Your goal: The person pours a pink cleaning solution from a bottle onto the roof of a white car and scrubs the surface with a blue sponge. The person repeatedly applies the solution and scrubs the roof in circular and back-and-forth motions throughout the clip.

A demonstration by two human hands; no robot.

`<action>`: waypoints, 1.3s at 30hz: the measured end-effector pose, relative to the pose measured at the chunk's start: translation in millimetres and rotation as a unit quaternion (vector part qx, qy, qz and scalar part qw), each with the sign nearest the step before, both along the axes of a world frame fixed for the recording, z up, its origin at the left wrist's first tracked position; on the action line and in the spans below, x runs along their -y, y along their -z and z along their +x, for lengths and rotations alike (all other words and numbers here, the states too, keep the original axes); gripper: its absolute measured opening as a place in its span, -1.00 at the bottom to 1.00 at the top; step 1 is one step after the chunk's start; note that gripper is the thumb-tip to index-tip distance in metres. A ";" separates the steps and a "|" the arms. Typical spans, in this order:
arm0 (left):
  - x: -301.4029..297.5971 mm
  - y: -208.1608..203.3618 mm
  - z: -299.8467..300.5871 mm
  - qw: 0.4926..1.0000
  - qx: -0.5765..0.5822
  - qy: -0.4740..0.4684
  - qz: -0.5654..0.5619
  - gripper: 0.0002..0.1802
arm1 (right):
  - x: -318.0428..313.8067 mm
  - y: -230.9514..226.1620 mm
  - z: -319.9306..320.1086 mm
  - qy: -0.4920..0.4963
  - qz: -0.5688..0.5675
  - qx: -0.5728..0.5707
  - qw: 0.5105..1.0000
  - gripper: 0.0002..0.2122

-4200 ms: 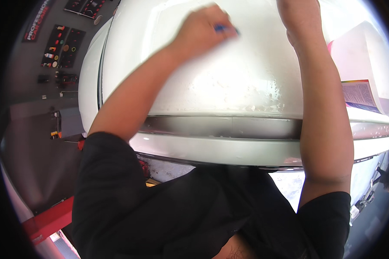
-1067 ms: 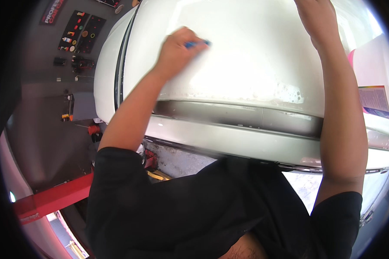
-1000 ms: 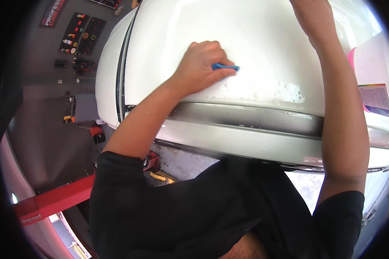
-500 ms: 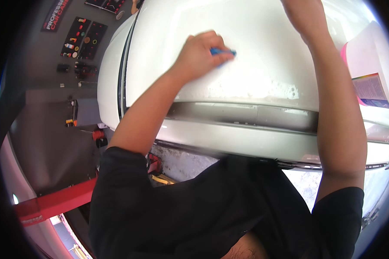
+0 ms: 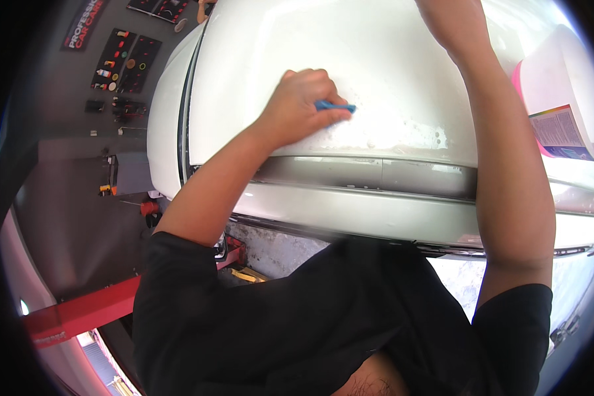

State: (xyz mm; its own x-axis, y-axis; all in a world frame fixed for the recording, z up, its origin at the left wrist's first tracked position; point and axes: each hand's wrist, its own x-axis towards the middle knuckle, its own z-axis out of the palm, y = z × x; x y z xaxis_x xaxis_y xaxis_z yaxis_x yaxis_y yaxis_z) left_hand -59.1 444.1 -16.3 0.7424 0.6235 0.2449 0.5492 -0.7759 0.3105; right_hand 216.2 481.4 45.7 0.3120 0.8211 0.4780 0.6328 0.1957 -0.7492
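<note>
My left hand [image 5: 303, 105] is closed around a small blue piece [image 5: 331, 106], perhaps a clay bar or pad, and rests it against a wet white car roof [image 5: 402, 59]. One end of the blue piece shows between thumb and fingers. My right hand [image 5: 450, 20] reaches up over the same roof at the top edge; its fingers are cut off by the frame. Water drops lie on the panel, and a greyish trim strip [image 5: 350, 173] runs along its near side.
At the right stands a white container [image 5: 558, 76] with a pink edge and a printed label. A red beam [image 5: 86, 307] crosses the lower left. Display boards [image 5: 138, 63] hang on the dark wall. Part of another person's arm [image 5: 204, 10] shows at the top left.
My left hand has slid toward me over the roof with the blue piece still in it. My right arm appears slightly further left, as does the container, with a small shift of view.
</note>
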 end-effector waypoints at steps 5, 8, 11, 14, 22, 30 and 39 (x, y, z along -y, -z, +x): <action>-54.7 8.9 -47.8 0.932 0.106 -0.325 -0.116 -0.72 | -6.1 3.5 -6.8 -0.010 0.028 -0.002 1.000 -0.31; -28.1 7.9 47.3 0.995 0.077 -0.058 -0.037 -0.74 | -5.1 -0.7 3.7 0.001 0.028 0.002 1.000 -0.32; 19.7 -2.5 127.0 0.997 0.007 0.078 -0.025 -0.72 | -2.9 4.6 6.6 -0.002 0.039 0.016 0.999 -0.33; 17.8 -1.3 122.4 0.995 -0.013 0.072 -0.061 -0.59 | -7.5 4.0 14.5 -0.001 -0.016 -0.037 0.999 -0.32; 25.2 -8.9 -144.8 0.959 -0.206 -0.138 -0.139 0.29 | -17.9 13.7 1.8 0.002 0.061 0.018 0.998 -0.29; 7.3 -1.2 53.7 0.988 -0.130 0.082 -0.023 0.07 | -13.7 2.4 17.5 0.032 0.051 0.017 0.998 -0.28; 19.6 -0.1 117.6 0.985 -0.112 0.130 -0.024 -0.23 | -19.6 10.9 21.1 0.009 0.042 0.016 0.999 -0.26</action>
State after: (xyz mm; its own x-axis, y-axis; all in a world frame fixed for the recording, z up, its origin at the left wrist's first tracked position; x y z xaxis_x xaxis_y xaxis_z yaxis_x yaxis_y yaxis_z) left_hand 58.5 424.5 -16.2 0.9107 0.4120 0.0307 0.3929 -0.8865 0.2444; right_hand 237.3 501.0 34.8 0.3103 0.7720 0.5548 0.6604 0.2447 -0.7099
